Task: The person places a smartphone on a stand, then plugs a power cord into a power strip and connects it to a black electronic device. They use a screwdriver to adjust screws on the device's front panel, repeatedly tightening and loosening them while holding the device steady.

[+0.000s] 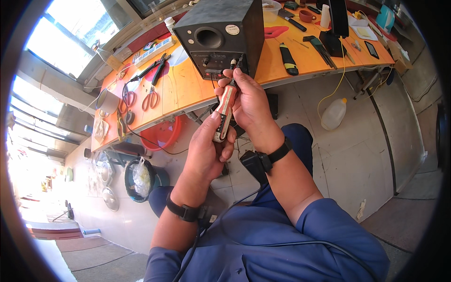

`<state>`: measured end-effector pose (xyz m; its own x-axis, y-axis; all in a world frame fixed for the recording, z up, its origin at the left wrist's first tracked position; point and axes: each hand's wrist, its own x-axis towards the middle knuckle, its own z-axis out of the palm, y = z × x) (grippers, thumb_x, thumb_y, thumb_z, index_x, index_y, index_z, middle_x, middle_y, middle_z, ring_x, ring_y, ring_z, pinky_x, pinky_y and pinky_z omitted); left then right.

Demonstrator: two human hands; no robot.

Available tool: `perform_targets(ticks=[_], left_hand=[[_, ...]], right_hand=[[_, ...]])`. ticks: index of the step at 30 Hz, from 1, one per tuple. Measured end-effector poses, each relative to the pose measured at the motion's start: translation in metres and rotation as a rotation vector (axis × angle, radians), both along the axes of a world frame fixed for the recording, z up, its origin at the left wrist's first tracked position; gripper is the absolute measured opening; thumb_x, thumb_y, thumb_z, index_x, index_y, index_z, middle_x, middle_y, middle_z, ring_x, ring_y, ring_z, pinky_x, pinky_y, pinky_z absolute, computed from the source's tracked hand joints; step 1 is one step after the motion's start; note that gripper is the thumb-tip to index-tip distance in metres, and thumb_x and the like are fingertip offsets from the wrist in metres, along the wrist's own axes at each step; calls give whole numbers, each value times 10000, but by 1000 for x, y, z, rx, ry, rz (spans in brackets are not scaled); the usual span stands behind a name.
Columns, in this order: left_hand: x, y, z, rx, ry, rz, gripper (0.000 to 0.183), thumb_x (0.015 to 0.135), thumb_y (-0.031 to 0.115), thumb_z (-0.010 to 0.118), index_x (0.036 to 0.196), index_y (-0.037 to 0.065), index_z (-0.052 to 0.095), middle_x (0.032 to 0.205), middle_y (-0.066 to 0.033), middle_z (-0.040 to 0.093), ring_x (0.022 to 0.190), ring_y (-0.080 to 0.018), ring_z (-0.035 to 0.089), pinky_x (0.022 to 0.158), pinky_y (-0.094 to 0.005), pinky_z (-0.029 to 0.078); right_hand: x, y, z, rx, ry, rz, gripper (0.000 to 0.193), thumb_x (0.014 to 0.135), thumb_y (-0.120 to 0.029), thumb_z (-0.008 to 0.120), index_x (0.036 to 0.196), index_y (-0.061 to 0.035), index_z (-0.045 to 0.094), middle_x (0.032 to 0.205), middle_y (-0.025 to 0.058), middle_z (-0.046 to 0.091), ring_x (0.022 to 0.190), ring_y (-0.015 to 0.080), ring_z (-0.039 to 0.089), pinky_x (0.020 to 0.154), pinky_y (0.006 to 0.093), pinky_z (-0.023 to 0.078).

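Observation:
A slim red and cream hand tool (227, 104) with a dark, toothed-looking lower part is held up in front of me, tilted, over the table's near edge; its exact kind I cannot make out. My left hand (206, 146) closes round its lower end, thumb along the side. Around the upper end, the fingers of my right hand (251, 99) are curled, thumb and forefinger pinching near its dark tip. Just beyond stands a black speaker box (190, 26) with a round port, knobs and plugged cables, partly hidden at its lower front by my fingers.
The orange table (176, 96) bears black-handled pliers (160, 69), scissors (150, 99), a power strip (154, 51), a black and yellow tool (288, 59) and a phone (371, 50). Below are a red basin (164, 134), a bucket (162, 176) and a plastic jug (334, 114).

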<state>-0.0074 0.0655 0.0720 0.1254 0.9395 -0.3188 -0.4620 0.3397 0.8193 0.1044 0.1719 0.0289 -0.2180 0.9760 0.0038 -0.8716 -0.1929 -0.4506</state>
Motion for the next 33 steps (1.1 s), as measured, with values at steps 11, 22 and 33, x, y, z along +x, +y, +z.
perform_targets(ticks=[11,22,33], left_hand=[[0,2,0,-19,-9,22,373,1062,384,479,1238,66,565,779,-90,602,471,-138,465,424,-234,332],[-5,5,-4,-45,-187,-9,378,1078,416,425,1201,89,569,747,-68,581,455,-131,421,416,-240,325],[-3,9,-19,-71,-611,-120,586,1068,510,329,1291,35,590,674,-68,546,417,-138,392,402,-265,340]], right_hand=[[1,4,-4,9,13,19,283,1057,-282,570,1102,-19,667,898,113,711,793,233,717,701,325,586],[0,3,-3,-10,-3,20,290,1057,-289,571,1116,-24,674,913,111,711,815,230,709,716,326,583],[-1,8,-6,11,-16,23,267,1040,-311,607,1059,-50,664,898,89,695,803,208,706,665,328,584]])
